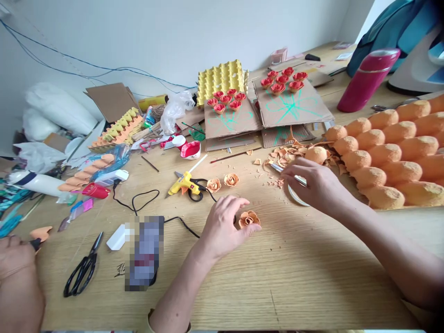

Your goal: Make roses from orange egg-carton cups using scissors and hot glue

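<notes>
My left hand (224,226) is open beside an orange egg-carton flower (249,221). The flower sits on the table between its spread thumb and fingers, and the thumb lies against the near edge. Farther right, my right hand (310,182) is closed on a slim silver-white tool (276,167) whose kind I cannot make out. Under that hand shows part of a pale ring (296,196). Carton scraps (282,152) and a cut carton cup (316,154) lie just beyond it. Two more orange flowers (231,180) rest near a yellow glue gun (180,183) and black-handled scissors (196,189).
Orange egg trays (391,152) fill the right side. Red flowers (226,99) stand on cardboard sheets (294,111) at the back. A pink bottle (368,81) leans in view behind. At left are large scissors (83,268), a blurred-out device (144,254) and another person's hand (17,259).
</notes>
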### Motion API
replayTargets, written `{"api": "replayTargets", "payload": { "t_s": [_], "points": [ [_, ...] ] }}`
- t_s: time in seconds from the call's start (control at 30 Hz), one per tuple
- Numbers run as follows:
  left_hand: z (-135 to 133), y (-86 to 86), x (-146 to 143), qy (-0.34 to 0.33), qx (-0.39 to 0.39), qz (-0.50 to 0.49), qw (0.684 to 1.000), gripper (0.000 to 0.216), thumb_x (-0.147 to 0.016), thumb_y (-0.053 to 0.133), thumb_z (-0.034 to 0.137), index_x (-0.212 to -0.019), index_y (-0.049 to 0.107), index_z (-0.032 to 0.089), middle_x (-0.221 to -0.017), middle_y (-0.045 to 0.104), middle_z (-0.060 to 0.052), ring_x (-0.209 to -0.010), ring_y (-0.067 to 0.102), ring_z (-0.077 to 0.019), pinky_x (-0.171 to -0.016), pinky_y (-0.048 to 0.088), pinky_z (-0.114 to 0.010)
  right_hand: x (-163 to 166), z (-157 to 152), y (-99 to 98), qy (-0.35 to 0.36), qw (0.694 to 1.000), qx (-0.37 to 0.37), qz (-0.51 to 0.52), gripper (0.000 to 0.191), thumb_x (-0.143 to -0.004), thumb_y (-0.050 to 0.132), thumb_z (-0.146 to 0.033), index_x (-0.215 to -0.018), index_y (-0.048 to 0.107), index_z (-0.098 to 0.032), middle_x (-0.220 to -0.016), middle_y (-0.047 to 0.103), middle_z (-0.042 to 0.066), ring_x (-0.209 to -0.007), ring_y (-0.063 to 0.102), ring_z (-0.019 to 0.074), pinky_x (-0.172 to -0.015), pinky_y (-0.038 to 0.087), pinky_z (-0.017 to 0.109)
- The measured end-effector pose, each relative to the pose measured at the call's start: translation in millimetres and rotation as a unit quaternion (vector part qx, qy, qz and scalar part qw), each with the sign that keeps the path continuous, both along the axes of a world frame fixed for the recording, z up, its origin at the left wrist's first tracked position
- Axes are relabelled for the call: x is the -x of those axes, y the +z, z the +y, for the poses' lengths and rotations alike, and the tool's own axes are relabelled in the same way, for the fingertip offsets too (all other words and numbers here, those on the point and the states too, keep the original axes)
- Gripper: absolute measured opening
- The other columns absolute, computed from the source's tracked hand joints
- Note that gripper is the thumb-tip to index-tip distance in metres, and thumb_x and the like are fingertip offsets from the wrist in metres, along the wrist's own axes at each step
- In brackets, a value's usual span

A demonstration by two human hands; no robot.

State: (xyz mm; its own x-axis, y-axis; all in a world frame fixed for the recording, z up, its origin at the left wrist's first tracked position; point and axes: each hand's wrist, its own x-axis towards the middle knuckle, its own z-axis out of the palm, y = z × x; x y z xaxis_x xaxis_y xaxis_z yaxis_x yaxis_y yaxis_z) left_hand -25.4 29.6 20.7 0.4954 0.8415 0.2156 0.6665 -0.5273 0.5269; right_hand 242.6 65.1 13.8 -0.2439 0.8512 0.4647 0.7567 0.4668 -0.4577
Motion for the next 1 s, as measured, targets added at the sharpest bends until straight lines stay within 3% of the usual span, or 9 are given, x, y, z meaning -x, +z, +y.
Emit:
{"api": "replayTargets", "payload": {
  "t_s": [0.1, 0.2, 0.33, 0.5, 0.63, 0.73, 0.87, 1.0],
  "points": [
    [-9.2, -7.6, -2.7, 0.002, 0.023, 0.073, 0.997, 0.063, -0.069, 0.089, 0.042, -0.118, 0.058, 0.018, -0.114, 0.067, -0.01, -0.109, 0.059, -0.0319, -0.093, 0.049, -0.048, 9.5, -9.7, -2.2, 0.027, 0.999, 0.039, 0.001, 0.024, -0.098, 0.053, -0.027, -0.079, 0.065, -0.02, -0.076, 0.065, 0.005, -0.066, 0.06, 0.0193, -0.062, 0.044, 0.032],
    [-11.2, -13.3, -4.1, -0.003, 0.038, 0.09, 0.995, 0.053, -0.073, 0.087, 0.035, -0.114, 0.057, 0.019, -0.114, 0.067, -0.009, -0.107, 0.06, -0.0313, -0.093, 0.05, -0.049, 18.1, -17.2, -5.3, 0.058, 0.996, 0.068, 0.012, 0.015, -0.098, 0.054, -0.023, -0.09, 0.066, -0.02, -0.086, 0.068, 0.005, -0.073, 0.063, 0.0186, -0.069, 0.046, 0.031],
    [-11.6, -15.6, -2.5, -0.028, 0.051, 0.026, 0.998, 0.043, -0.081, 0.079, 0.023, -0.118, 0.056, 0.021, -0.115, 0.063, -0.008, -0.109, 0.061, -0.0266, -0.097, 0.051, -0.043, 28.5, -25.9, -4.9, 0.101, 0.988, 0.108, 0.039, 0.015, -0.097, 0.058, -0.021, -0.083, 0.064, -0.021, -0.077, 0.065, 0.001, -0.07, 0.06, 0.0159, -0.067, 0.045, 0.028],
    [-15.5, -14.3, 0.0, -0.048, 0.073, -0.092, 0.992, 0.049, -0.086, 0.067, 0.012, -0.132, 0.051, 0.021, -0.122, 0.058, -0.009, -0.115, 0.061, -0.0215, -0.101, 0.051, -0.034, 38.3, -35.3, -1.0, 0.128, 0.983, 0.114, 0.062, 0.025, -0.096, 0.061, -0.022, -0.072, 0.055, -0.021, -0.066, 0.058, -0.002, -0.061, 0.055, 0.0138, -0.063, 0.044, 0.027],
    [-18.0, -17.4, -0.9, -0.027, 0.105, -0.142, 0.984, 0.056, -0.082, 0.072, 0.013, -0.133, 0.05, 0.023, -0.126, 0.063, -0.008, -0.116, 0.062, -0.0225, -0.103, 0.051, -0.036, 41.1, -39.9, -2.2, 0.147, 0.981, 0.105, 0.075, 0.007, -0.097, 0.059, -0.018, -0.093, 0.064, -0.021, -0.083, 0.065, 0.002, -0.073, 0.06, 0.016, -0.069, 0.047, 0.029],
    [-19.0, -22.2, -3.1, -0.005, 0.141, -0.161, 0.977, 0.06, -0.079, 0.078, 0.018, -0.132, 0.05, 0.023, -0.129, 0.065, -0.009, -0.114, 0.065, -0.0237, -0.1, 0.053, -0.036, 44.5, -44.8, -4.5, 0.174, 0.976, 0.1, 0.085, 0.011, -0.097, 0.059, -0.017, -0.102, 0.066, -0.023, -0.089, 0.066, 0.004, -0.08, 0.062, 0.0176, -0.074, 0.049, 0.031],
    [-19.7, -27.0, -6.3, -0.016, 0.148, -0.167, 0.975, 0.05, -0.079, 0.077, 0.017, -0.123, 0.056, 0.024, -0.119, 0.067, -0.008, -0.109, 0.066, -0.024, -0.095, 0.055, -0.036, 51.6, -51.9, -6.4, 0.21, 0.967, 0.11, 0.092, 0.019, -0.097, 0.061, -0.019, -0.115, 0.066, -0.025, -0.097, 0.067, 0.006, -0.089, 0.064, 0.0198, -0.079, 0.052, 0.034],
    [-20.6, -30.8, -8.1, -0.039, 0.153, -0.158, 0.975, 0.054, -0.077, 0.076, 0.01, -0.124, 0.054, 0.024, -0.117, 0.066, -0.007, -0.108, 0.065, -0.0229, -0.093, 0.055, -0.034, 56.2, -55.1, -9.1, 0.226, 0.963, 0.129, 0.066, 0.014, -0.096, 0.063, -0.02, -0.109, 0.067, -0.025, -0.101, 0.066, 0.008, -0.093, 0.063, 0.0218, -0.082, 0.052, 0.037]
  ]
}}
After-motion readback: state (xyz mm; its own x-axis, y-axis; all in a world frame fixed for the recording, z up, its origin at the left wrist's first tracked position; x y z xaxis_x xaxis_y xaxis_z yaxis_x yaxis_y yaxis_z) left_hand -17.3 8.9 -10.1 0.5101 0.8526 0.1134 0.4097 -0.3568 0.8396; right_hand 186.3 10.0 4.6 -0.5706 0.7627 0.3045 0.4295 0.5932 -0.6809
